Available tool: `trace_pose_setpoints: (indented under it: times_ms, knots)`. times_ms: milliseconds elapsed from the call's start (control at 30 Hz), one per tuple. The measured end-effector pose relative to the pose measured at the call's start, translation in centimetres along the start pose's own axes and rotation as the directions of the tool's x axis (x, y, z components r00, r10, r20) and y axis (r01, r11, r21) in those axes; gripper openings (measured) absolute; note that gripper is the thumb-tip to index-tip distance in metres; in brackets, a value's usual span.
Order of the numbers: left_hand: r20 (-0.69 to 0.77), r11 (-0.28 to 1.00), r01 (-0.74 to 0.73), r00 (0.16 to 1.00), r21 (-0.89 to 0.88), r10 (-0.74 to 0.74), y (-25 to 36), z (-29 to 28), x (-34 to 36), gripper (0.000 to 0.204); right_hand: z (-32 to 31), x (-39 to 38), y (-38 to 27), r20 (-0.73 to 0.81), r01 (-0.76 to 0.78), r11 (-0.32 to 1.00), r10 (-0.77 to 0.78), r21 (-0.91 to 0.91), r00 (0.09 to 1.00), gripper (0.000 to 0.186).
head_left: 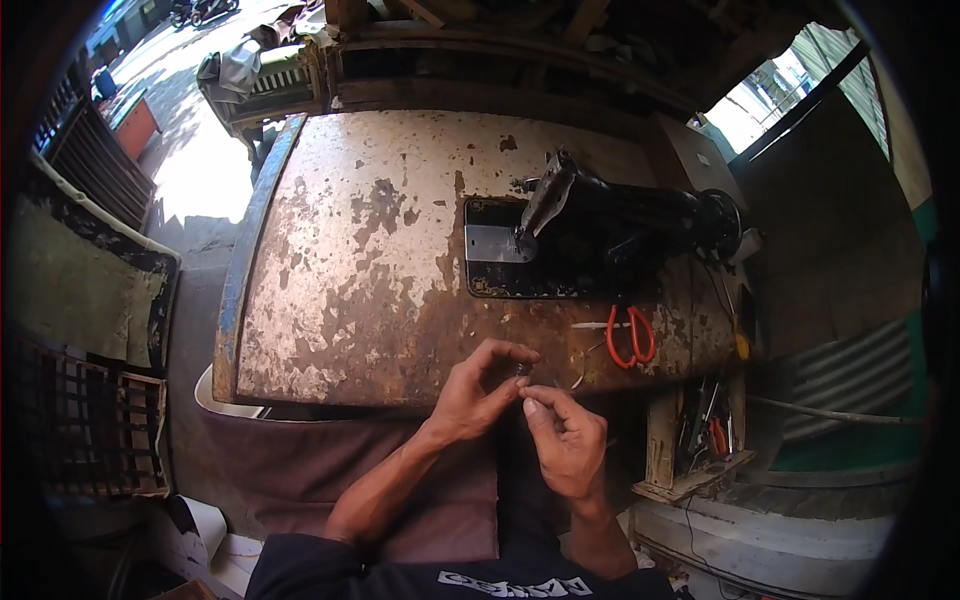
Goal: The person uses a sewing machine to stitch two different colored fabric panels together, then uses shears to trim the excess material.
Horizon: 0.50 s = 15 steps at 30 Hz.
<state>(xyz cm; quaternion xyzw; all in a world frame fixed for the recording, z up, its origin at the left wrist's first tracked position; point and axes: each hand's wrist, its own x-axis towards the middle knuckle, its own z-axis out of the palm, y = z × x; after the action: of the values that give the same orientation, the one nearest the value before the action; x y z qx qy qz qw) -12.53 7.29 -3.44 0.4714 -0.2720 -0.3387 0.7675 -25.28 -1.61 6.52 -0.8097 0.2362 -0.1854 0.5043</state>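
At the table's front edge my left hand [473, 392] is closed, pinching a small dark metal piece [522, 370] between thumb and fingers. It looks like a sewing machine bobbin or bobbin case, too small to be sure which. My right hand [568, 440] meets it from the right, thumb and forefinger pinched together close to the piece. What those fingertips hold, if anything, I cannot make out. Beyond my hands stands a black sewing machine [630, 215], its metal needle plate [497, 243] facing left. Red-handled scissors [632, 340] lie right of my hands.
The worn wooden table [340, 290] has peeling paint. A thin pale stick [597, 325] lies beside the scissors. Brown cloth [400, 480] covers my lap. A wooden tool box [700, 440] with several tools hangs at the right, and a yellow-handled tool [742, 345] is near the table's right edge.
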Motion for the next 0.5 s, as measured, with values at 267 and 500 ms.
trace_pose_setpoints:
  times_ms: [267,500]
  knots:
    - [-0.012,0.998,0.042,0.999,-0.047,-0.042,-0.4,-1.2,0.3,0.032,-0.7,-0.5,-0.7,0.157,0.024,0.997,-0.013,-0.072,0.988,0.019]
    - [0.182,0.587,0.267,0.963,-0.764,-0.201,-0.2,-1.0,0.5,0.026,-2.6,-1.0,1.0,0.225,0.137,0.976,-0.098,-0.168,0.969,0.019]
